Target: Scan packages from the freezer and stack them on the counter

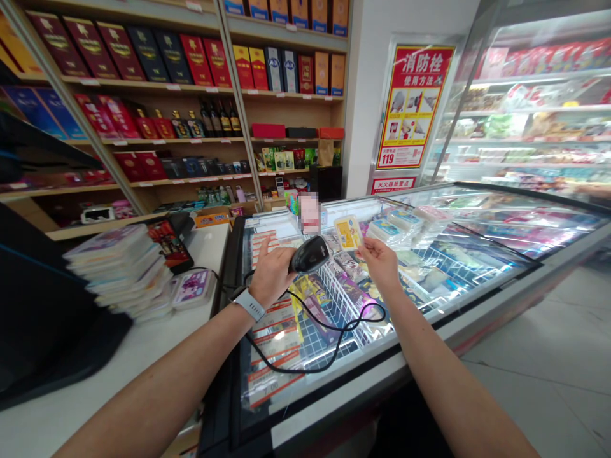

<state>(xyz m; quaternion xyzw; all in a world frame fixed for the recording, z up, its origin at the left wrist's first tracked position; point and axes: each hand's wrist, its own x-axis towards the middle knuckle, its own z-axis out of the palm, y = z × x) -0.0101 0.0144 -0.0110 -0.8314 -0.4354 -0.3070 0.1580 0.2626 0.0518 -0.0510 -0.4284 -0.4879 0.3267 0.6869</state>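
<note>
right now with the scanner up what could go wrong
The black cable of the handheld barcode scanner in your left hand hangs in a slack loop over the glass-topped freezer, so it could snag and tug the scanner loose. The yellow packet pinched in your right hand might slip onto the glass. The leaning stack of packets on the counter sits near your left arm and could topple if bumped.

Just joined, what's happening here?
In a shop, a person's left hand grips a black handheld barcode scanner, its cable trailing over a glass-topped freezer. The right hand holds up a small yellow packet beside the scanner. Stacked flat packs sit on the white counter to the left.
</note>
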